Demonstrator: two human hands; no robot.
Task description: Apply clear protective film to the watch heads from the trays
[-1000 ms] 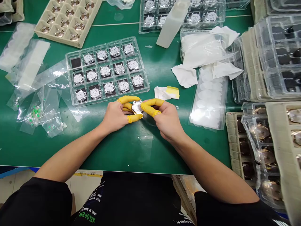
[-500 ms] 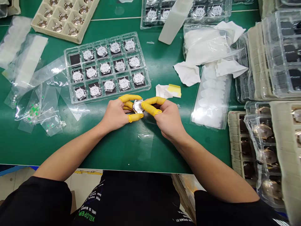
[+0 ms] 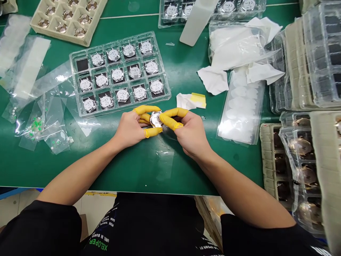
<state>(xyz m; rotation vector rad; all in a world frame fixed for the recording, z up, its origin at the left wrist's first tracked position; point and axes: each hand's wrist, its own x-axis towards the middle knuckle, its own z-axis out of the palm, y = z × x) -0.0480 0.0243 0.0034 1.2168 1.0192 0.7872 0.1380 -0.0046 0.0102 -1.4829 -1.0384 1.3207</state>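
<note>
A silver watch case (image 3: pixel 156 120) with its printed back facing up is between my two hands, above the green table. My left hand (image 3: pixel 130 128) grips it from the left, yellow finger cots on thumb and fingers. My right hand (image 3: pixel 189 132), also in yellow finger cots, is closed with thumb and forefinger pressed at the case's right edge; whether a bit of film is pinched there I cannot tell. Just beyond lies a clear plastic tray (image 3: pixel 168 93) of similar watch cases on black pads, its far-left compartment holding only a pad.
At left lie clear bags and film with small green dots (image 3: pixel 37 124). A beige tray of rose-gold cases (image 3: pixel 87 37) stands at far left. White crumpled papers (image 3: pixel 213 80), a sheet of round stickers (image 3: pixel 239 110) and stacked trays (image 3: pixel 298 71) fill the right side.
The whole view has shifted slightly, with the far trays sitting a little higher in the picture. Both hands keep their hold at the watch case, with hardly any movement.
</note>
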